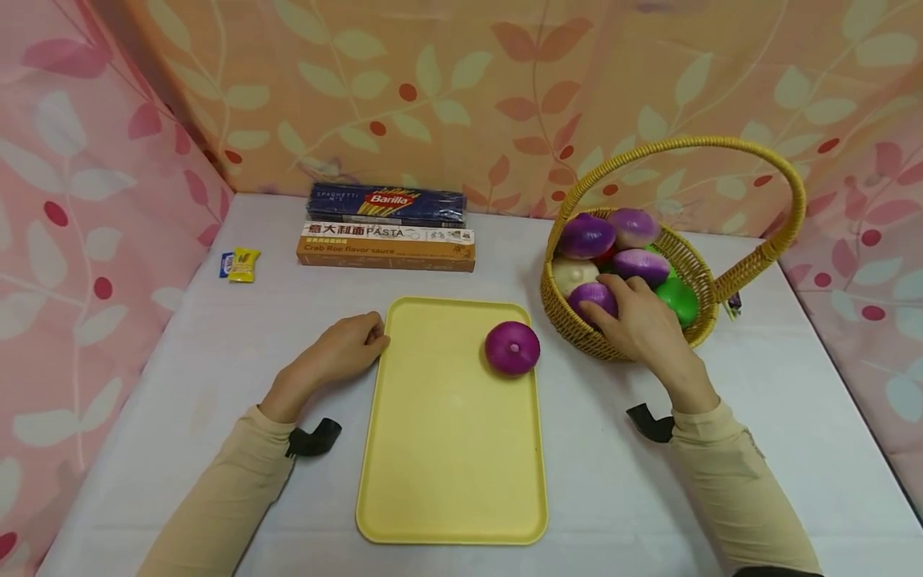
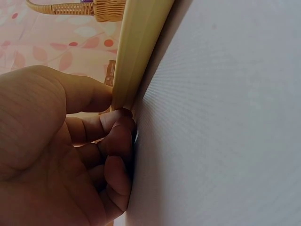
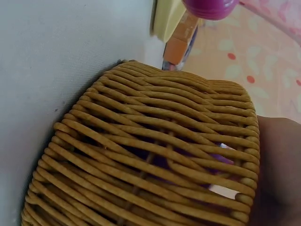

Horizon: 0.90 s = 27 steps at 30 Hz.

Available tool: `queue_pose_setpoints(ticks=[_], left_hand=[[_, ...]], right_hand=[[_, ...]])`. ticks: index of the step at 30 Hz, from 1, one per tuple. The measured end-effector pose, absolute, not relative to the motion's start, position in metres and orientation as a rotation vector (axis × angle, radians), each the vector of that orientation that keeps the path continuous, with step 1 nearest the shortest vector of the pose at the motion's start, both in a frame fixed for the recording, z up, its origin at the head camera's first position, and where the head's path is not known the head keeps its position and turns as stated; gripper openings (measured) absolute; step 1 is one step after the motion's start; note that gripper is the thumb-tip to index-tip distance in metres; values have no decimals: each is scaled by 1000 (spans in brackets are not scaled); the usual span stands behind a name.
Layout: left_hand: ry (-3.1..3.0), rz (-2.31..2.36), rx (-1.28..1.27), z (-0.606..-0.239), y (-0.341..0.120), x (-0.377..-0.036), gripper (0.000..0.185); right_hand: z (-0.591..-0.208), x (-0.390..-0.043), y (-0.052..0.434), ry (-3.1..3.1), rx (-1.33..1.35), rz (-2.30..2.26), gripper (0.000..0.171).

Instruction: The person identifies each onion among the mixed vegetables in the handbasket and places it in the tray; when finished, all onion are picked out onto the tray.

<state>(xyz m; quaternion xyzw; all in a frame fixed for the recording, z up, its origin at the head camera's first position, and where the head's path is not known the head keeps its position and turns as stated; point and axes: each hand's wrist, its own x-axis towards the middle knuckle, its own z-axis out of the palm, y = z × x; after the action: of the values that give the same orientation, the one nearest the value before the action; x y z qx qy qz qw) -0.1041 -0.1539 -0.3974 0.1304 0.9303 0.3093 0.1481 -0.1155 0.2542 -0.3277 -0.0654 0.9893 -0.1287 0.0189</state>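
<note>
A yellow tray (image 1: 450, 457) lies on the white-covered table, with a purple onion (image 1: 513, 349) on its upper right part. At the tray's left edge, my left hand (image 1: 344, 346) pinches the rim, thumb (image 2: 96, 97) on top and curled fingers (image 2: 120, 141) low beside the cloth. My right hand (image 1: 644, 322) reaches into a wicker basket (image 1: 566, 324) and grips another purple onion (image 1: 590, 298), thumb and fingers on either side. The right wrist view shows mostly the basket's woven wall (image 3: 155, 127), which hides the fingers.
Also in the basket are several purple vegetables (image 1: 587, 236), a white one (image 1: 573, 275) and a green one (image 1: 678, 300). An arched handle (image 1: 692, 144) rises over it. A blue spaghetti pack (image 1: 385, 204), a pasta box (image 1: 385, 248) and small sachets (image 1: 241, 264) lie farther back.
</note>
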Motion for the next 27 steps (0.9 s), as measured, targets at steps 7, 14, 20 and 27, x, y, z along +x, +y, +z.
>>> queue_pose_setpoints(ticks=[7,14,20,27], left_hand=[[2677,875,377,-396,-153,-105,13],[2677,870,373,-394,-154,-106,14],[2685,863,381,-396,-154,-106,14],[2678,869,381,-396,-154,-105,14]], right_hand=[[-314,-99,246,3247,-332,-760,53],[-308,-61,215,3118,-692,-820,48],[-323,-34,190,2970,-967,-600,42],[-338,-24,179,2900,-1055,-518,43]])
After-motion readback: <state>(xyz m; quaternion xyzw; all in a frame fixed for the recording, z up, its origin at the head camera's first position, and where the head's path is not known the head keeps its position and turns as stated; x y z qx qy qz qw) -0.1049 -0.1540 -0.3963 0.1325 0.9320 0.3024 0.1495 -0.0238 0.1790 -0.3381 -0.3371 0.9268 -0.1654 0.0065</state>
